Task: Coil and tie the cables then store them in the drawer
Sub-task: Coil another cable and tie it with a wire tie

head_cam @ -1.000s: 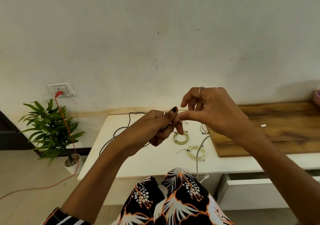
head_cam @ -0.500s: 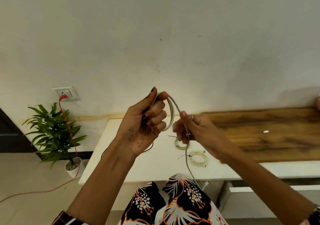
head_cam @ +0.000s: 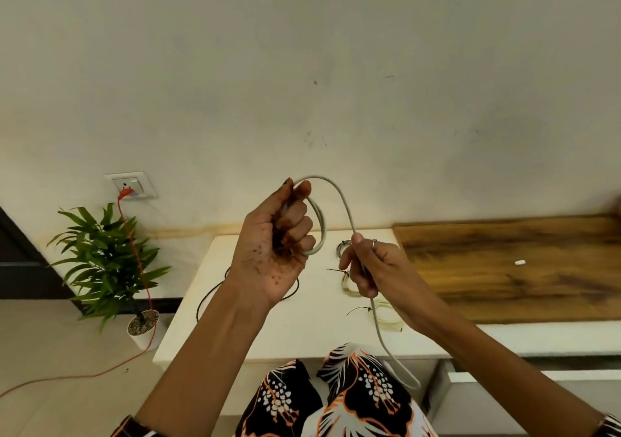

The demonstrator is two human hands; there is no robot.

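Coiling is under way: the left hand (head_cam: 274,247) grips the first loops of the thin grey round cable (head_cam: 339,198) above the white tabletop (head_cam: 312,329), the right hand (head_cam: 371,268) pinches its trailing length, which probably wants wrapping round next.

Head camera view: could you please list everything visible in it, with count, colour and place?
grey cable: one, held in both hands, tail hanging down
tied coils: at least two, pale, on the table
black cable: one, on the table's left part
table: one, white
wooden board: one, brown, right
drawer: one, white, open, lower right
plant: one, green, on the floor, left
socket: one, white, red plug
left hand: grips loops
right hand: pinches cable
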